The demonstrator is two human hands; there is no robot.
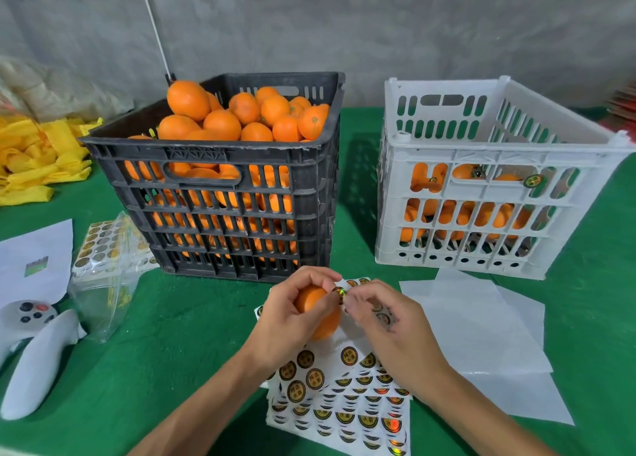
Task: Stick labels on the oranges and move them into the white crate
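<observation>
Curled around a smooth, round orange (318, 313), the left hand (292, 321) grips the fruit just above the table, fingers wrapped over its top and thumb on its near side. Beside it, the right hand (389, 325) pinches a small round label (339, 292) between thumb and fingertips and holds it against the orange's upper right side (the label gleams with a holographic sheen). Both hands hover over a fanned stack of sticker sheets (344, 404), white glossy paper printed with rows of dark circles ringed in gold.

Behind the hands, a black crate (213, 152) of slotted hard plastic stands heaped above its rim with more oranges (223, 118). To its right, well apart, the white crate (481, 146) has the same slotted walls; labelled oranges (457, 211) show through the slots in its lower half, and one round label sits on its front wall. Blank white backing sheets (481, 325) lie flat in front of it.

At the left lie another sticker sheet in a clear plastic bag (103, 283), a white paper (34, 259), a white game-style controller (31, 345) with coloured buttons, and a pile of yellow foam netting (38, 159). Green felt-like cloth (165, 352) covers the table.
</observation>
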